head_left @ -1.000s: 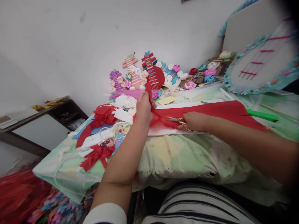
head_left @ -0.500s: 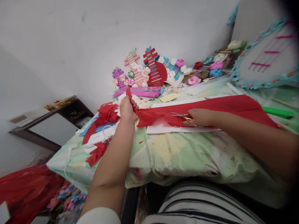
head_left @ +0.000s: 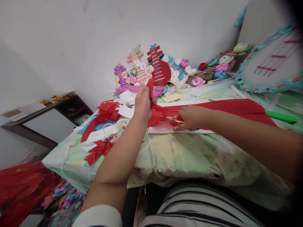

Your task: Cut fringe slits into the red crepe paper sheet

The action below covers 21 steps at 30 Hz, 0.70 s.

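Note:
A long red crepe paper sheet (head_left: 227, 108) stretches across a white board (head_left: 161, 129) on the table. My left hand (head_left: 144, 102) is closed round the paper's left end, with a red tip poking up above the fingers. Gold-handled scissors (head_left: 174, 119) are in my right hand (head_left: 189, 117), their blades pointing left at the red paper, close to my left hand. My right fingers wrap the handles and partly hide them. How far the blades are apart is hard to make out.
Crumpled red paper (head_left: 107, 110) and a red scrap (head_left: 98, 153) lie left of my hands. Paper-craft instruments (head_left: 161, 72) lean on the wall behind. A green strip (head_left: 281, 117) lies at right, below a large blue-edged lute shape (head_left: 270, 63). The table's front edge faces me.
My left hand has moved right with the paper end, bunching the paper beside it. My right hand and the scissors have shifted left, so the two hands are closer together.

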### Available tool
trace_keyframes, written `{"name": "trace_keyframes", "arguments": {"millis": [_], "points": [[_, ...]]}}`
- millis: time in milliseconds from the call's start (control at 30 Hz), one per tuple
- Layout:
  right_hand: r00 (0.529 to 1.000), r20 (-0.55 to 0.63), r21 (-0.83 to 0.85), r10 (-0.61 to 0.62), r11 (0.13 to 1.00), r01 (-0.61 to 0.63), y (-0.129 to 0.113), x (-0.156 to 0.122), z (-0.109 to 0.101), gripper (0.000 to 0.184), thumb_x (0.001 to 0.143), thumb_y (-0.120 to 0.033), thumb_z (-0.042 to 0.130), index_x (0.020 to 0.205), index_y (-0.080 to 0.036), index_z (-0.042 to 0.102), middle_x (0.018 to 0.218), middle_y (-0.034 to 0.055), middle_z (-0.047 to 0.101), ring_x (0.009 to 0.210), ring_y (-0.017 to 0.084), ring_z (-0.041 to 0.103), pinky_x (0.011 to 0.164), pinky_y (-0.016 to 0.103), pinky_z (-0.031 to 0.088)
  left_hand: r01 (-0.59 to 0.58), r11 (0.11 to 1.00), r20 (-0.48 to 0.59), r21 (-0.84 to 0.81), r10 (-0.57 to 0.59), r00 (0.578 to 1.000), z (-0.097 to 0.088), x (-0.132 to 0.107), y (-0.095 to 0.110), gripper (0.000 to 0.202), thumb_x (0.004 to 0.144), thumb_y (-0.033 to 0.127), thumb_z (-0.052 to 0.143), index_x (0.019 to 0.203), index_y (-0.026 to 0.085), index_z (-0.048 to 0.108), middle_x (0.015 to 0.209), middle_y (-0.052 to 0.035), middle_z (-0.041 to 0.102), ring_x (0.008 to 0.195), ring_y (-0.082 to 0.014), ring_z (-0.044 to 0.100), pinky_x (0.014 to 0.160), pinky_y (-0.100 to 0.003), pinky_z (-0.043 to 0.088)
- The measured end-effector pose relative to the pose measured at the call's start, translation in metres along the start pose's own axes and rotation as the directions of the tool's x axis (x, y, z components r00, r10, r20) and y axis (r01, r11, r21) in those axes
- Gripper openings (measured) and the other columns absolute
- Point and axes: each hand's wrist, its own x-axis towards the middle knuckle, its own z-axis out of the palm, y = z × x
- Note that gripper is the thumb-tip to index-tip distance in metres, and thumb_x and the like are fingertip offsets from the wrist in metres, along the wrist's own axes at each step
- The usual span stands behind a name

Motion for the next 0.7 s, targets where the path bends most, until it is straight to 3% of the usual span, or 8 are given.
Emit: {"name": "trace_keyframes", "arguments": {"millis": [133, 267, 467, 700], "points": [[1.0, 0.004, -0.029, -0.011, 1.0, 0.011, -0.013, 0.014, 0.001, 0.073, 0.061, -0.076, 0.035, 0.086, -0.013, 0.062, 0.085, 0.0155, 0.061, 0.074, 0.024, 0.056, 0.058, 0.03, 0.037, 0.0, 1.0, 0.043, 0.013, 0.0, 0.999, 0.014, 0.0, -0.004, 0.025, 0.084, 0.023, 0.049, 0.062, 0.019, 0.039, 0.043, 0.0081, 0.034, 0.034, -0.0049, 0.035, 0.037, -0.015, 0.029], [0.998, 0.068, -0.045, 0.013, 0.999, -0.01, -0.02, 0.023, 0.005, 0.066, 0.059, -0.074, 0.043, 0.077, -0.015, 0.066, 0.074, 0.0129, 0.062, 0.069, 0.022, 0.056, 0.057, 0.03, 0.038, -0.004, 1.0, 0.067, 0.023, 0.002, 0.998, 0.016, 0.002, -0.01, 0.023, 0.086, 0.02, 0.045, 0.063, 0.019, 0.041, 0.043, 0.0081, 0.034, 0.034, -0.0056, 0.035, 0.038, -0.016, 0.03], [0.999, 0.034, -0.06, 0.001, 0.998, 0.001, -0.01, 0.022, 0.011, 0.06, 0.063, -0.069, 0.046, 0.077, -0.013, 0.066, 0.071, 0.0125, 0.061, 0.068, 0.023, 0.056, 0.053, 0.028, 0.035, 0.016, 0.999, 0.03, 0.031, -0.017, 0.999, 0.008, 0.009, -0.01, 0.024, 0.086, 0.017, 0.041, 0.062, 0.019, 0.04, 0.042, 0.0075, 0.034, 0.034, -0.0065, 0.035, 0.037, -0.017, 0.029], [1.0, -0.006, -0.001, 0.006, 1.0, -0.006, -0.003, 0.012, 0.013, 0.075, 0.063, -0.077, 0.032, 0.085, -0.012, 0.062, 0.079, 0.0148, 0.06, 0.069, 0.023, 0.055, 0.055, 0.029, 0.034, 0.046, 0.999, 0.002, 0.017, -0.046, 0.999, 0.008, 0.012, -0.005, 0.027, 0.086, 0.018, 0.044, 0.06, 0.018, 0.037, 0.044, 0.0078, 0.033, 0.035, -0.005, 0.033, 0.037, -0.016, 0.028]]}}
